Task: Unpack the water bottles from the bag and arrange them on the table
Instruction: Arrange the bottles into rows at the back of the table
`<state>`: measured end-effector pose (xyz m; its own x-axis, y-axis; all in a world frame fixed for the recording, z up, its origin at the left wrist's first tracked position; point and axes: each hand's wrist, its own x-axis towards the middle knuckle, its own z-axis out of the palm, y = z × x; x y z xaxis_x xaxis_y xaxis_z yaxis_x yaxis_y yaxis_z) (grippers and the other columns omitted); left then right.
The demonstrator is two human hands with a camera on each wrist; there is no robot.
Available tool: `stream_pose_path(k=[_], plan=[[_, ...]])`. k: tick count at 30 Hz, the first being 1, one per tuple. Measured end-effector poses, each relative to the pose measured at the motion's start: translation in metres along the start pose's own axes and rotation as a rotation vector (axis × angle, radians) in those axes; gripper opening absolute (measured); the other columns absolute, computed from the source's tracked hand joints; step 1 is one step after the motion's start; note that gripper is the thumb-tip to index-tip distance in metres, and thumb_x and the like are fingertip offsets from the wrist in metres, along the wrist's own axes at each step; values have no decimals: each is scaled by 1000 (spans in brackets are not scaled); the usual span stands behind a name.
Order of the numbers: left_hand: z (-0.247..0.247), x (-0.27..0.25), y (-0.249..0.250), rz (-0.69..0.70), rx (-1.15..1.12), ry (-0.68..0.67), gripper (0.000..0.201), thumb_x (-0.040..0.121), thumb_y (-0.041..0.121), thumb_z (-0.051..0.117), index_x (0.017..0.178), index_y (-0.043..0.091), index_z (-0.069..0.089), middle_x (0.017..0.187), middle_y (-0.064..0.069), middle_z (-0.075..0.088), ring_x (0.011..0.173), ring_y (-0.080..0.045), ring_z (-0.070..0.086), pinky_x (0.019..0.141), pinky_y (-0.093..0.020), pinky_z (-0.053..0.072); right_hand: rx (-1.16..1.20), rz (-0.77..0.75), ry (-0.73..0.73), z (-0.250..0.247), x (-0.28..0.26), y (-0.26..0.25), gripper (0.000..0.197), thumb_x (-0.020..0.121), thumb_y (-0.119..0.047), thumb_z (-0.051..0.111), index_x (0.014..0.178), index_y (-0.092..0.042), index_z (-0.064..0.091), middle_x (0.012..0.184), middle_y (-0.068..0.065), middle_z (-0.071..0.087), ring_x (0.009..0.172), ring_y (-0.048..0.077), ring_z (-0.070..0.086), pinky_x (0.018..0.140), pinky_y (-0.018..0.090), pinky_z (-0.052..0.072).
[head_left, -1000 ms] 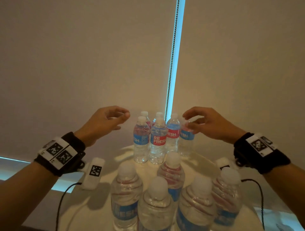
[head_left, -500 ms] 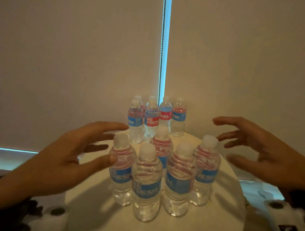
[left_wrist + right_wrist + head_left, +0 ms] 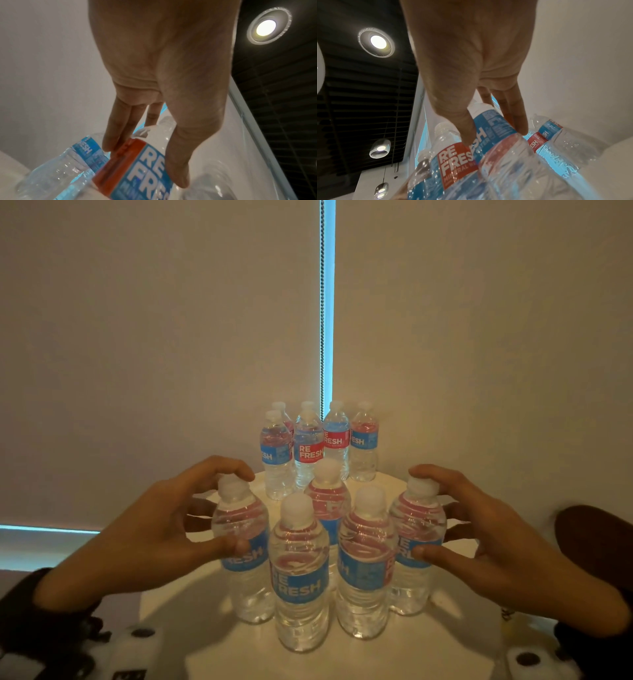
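Several clear water bottles with blue and red labels stand in a near cluster on the white round table (image 3: 445, 645). My left hand (image 3: 241, 510) wraps the cluster's left bottle (image 3: 251, 587), index finger over its cap and thumb on its label. My right hand (image 3: 416, 511) holds the right bottle (image 3: 411, 587) the same way. Two bottles (image 3: 299, 583) (image 3: 364, 573) stand in front between my hands. In the left wrist view the left hand (image 3: 145, 166) pinches a labelled bottle (image 3: 150, 182). In the right wrist view the right hand (image 3: 495, 136) grips a bottle (image 3: 505, 162).
A second group of several bottles (image 3: 308, 450) stands at the table's far edge, against the closed blind. A bead chain (image 3: 322, 302) hangs down the bright gap in the blind. A dark rounded object (image 3: 596, 542) sits to the right. No bag is in view.
Both hands came back from the far group of bottles. Half a second ago they hovered open beside the near cluster; now they have closed onto its two outer bottles.
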<state>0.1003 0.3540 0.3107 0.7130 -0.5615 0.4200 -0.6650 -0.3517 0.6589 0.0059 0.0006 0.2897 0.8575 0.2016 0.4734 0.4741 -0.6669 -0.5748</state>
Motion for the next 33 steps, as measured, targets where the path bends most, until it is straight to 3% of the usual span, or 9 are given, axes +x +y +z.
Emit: stream_pose_path(k=[4,8,10,12,14,18,23,28,33], plan=[[-23,16,-13,-17,-12,11,67,57,35,90,117,33,58,110,1,70,84,-26,75,71,-36,63,47,37,-9,-8,2,2,71,72,-33,78,129,-53,40,122,-26,57,104,7,68,76,24,61],[-35,43,-19,43,85,46,63,60,33,90,114,36,58,110,6,67,86,-20,75,78,-33,62,38,24,67,-21,16,12,75,73,-16,83,131,-44,45,116,-19,60,96,12,71,73,26,61],[-38,60,-19,85,177,42,62,59,35,86,114,39,56,111,10,66,94,-13,72,80,-25,59,18,22,107,-29,29,16,77,73,-11,84,132,-40,45,112,-17,61,93,15,71,72,29,62],[-38,78,-15,118,268,29,62,60,39,84,114,41,54,114,21,62,105,3,63,78,-9,51,-28,9,133,-35,44,19,76,73,-11,84,133,-37,44,115,-12,60,90,15,72,71,30,63],[-36,96,-11,157,321,31,61,62,41,83,115,38,53,116,30,58,109,15,55,77,-4,46,-83,-4,141,-39,60,21,76,75,-13,83,134,-36,42,118,-8,59,88,15,71,70,30,63],[-25,133,-10,221,335,16,63,63,52,83,116,34,52,109,17,66,109,7,58,84,-19,46,-146,11,154,-41,92,30,76,76,-15,83,135,-35,41,118,-5,58,85,19,70,67,31,63],[-1,177,-11,258,357,-74,62,65,38,88,116,28,52,101,17,65,96,-4,63,72,-12,47,-176,37,136,-32,125,50,76,76,-17,84,136,-33,41,117,0,58,83,23,71,67,35,62],[28,208,-23,280,431,-90,62,60,52,85,108,33,51,91,11,68,83,-12,64,68,-26,48,-171,78,98,-22,147,73,73,76,-20,84,133,-32,41,113,-1,60,80,23,73,72,35,62],[57,227,-33,227,539,-83,65,61,57,83,111,36,48,95,12,67,86,-13,60,92,-34,40,-161,90,88,-11,161,92,72,76,-17,84,132,-30,41,113,3,62,80,19,72,73,32,62]])
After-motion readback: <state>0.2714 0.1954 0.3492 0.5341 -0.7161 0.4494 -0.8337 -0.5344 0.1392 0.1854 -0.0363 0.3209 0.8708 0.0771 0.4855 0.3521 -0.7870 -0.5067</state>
